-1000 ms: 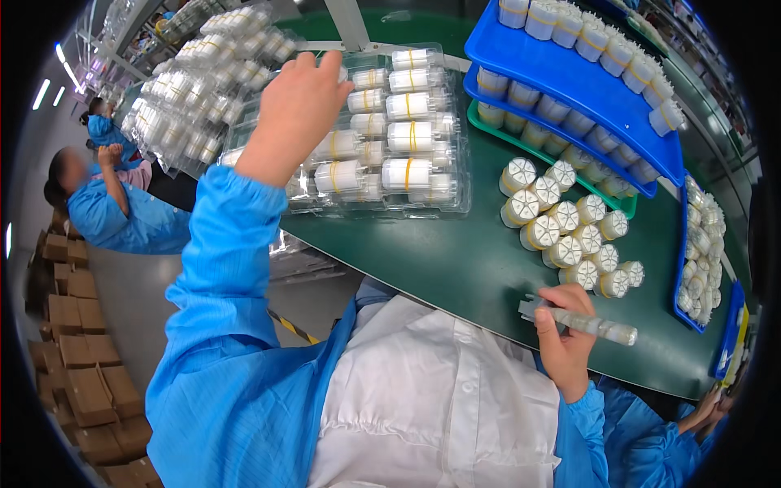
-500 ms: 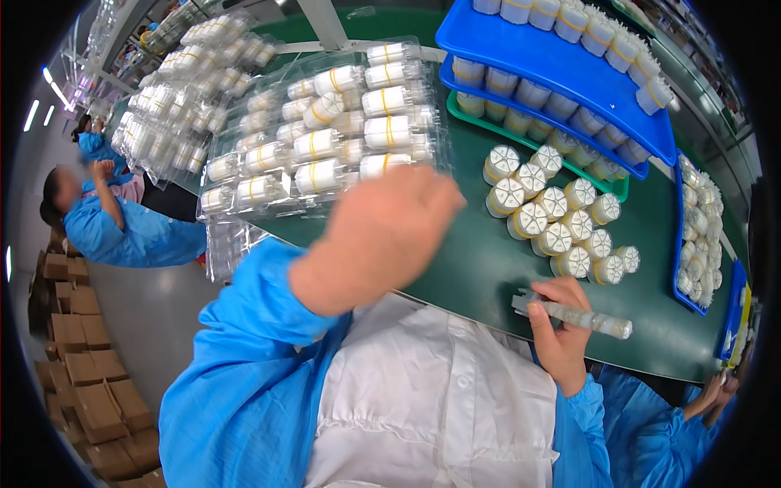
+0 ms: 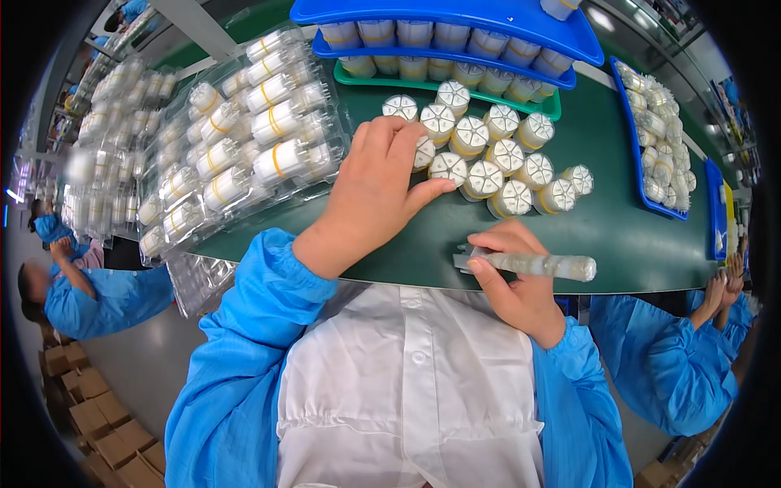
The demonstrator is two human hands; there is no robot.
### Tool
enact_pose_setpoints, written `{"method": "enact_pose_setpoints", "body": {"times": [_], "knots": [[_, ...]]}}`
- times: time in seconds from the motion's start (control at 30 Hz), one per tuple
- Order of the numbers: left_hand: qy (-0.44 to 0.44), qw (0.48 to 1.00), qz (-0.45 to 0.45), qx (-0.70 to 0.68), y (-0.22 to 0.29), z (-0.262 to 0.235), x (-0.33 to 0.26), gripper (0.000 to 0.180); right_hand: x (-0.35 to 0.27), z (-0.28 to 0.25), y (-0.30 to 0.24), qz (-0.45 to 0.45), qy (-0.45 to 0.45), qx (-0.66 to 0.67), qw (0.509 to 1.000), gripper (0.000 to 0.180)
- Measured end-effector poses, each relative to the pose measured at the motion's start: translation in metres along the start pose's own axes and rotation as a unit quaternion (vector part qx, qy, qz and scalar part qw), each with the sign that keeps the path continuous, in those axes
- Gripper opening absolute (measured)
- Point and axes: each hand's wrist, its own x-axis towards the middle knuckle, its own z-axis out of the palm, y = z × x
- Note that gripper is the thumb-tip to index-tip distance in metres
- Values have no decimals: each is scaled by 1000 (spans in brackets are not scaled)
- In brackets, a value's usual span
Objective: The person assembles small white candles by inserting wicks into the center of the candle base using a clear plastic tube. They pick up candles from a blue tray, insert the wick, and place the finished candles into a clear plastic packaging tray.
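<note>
My left hand [image 3: 376, 189] is curled round a white cylinder [image 3: 424, 153] at the left edge of a standing group. Its thumb touches the top of a neighbouring cylinder [image 3: 448, 169]. Each cylinder has a white end divided into wedges, and several show a yellow band. Near the table's front edge my right hand [image 3: 521, 285] grips a stick-like tool [image 3: 561, 267]. Whitish wrapping covers the tool's handle, and a flat grey piece sticks out at its left end. What kind of tool it is I cannot tell.
Clear plastic trays [image 3: 236, 213] of banded white cylinders lie at the left. Blue trays [image 3: 455, 11] above a green tray [image 3: 346, 76] stand behind the group. Another blue tray [image 3: 669, 211] of white pieces is at the right. A co-worker's blue sleeve [image 3: 663, 358] shows beyond.
My left hand has come from above the plastic trays onto the standing cylinders. The view has swung to the right. My right hand still grips the tool.
</note>
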Motion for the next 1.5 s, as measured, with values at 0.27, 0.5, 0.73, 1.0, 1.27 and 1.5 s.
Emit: {"method": "enact_pose_setpoints", "body": {"times": [0.27, 0.5, 0.73, 1.0, 1.27, 1.5], "knots": [[-31, 997, 15, -68, -23, -6, -7, 50, 13, 6, 9, -50, 12, -22, 998, 22], [-39, 993, 80, -79, 10, -28, -46, 50, 27, 8, -2, -81, 41, -21, 996, 22], [-37, 989, 68, -125, 13, -4, -65, 56, 23, 15, 1, -56, 21, -18, 998, 18], [-42, 991, 71, -108, 12, -1, -68, 56, 26, 19, -6, -69, 0, -68, 995, 16], [-45, 980, 12, -196, 11, -1, -71, 65, 25, 16, -8, -85, 54, -38, 994, 16], [-64, 970, 3, -234, 11, -2, -71, 69, 26, 18, -6, -30, -10, -34, 999, 17]]}}
